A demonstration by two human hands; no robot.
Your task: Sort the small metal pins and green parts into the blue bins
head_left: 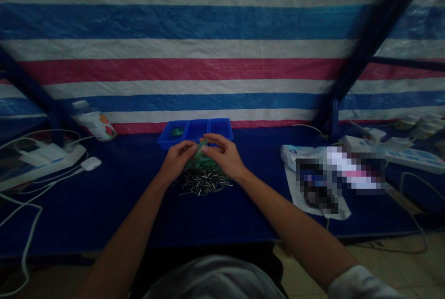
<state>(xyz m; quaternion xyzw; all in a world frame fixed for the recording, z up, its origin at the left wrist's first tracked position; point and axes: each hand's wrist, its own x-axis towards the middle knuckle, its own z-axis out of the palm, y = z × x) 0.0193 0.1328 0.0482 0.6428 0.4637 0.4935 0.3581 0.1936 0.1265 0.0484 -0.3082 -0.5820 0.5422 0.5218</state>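
Between my two hands is a small green plastic bag (200, 154), held at its upper edge over the table. My left hand (179, 157) pinches its left side with thumb and fingers. On the other side my right hand (224, 153) has its thumb and fingers closed on the bag. Right under the bag lies a loose pile of thin metal pins (206, 182), spread on the blue tabletop. What the bag holds is too dark to make out. Just behind my hands stands a blue three-compartment tray (198, 128), with a green bag (177, 131) in its left compartment.
A bottle (95, 122) leans at the back left. White power strips and cables (91, 163) lie on the left, and another strip (413, 155) on the right. A white plastic wrapper (290, 185) with blurred-out items lies right of my arm. Striped sheeting (222, 48) hangs behind the table.
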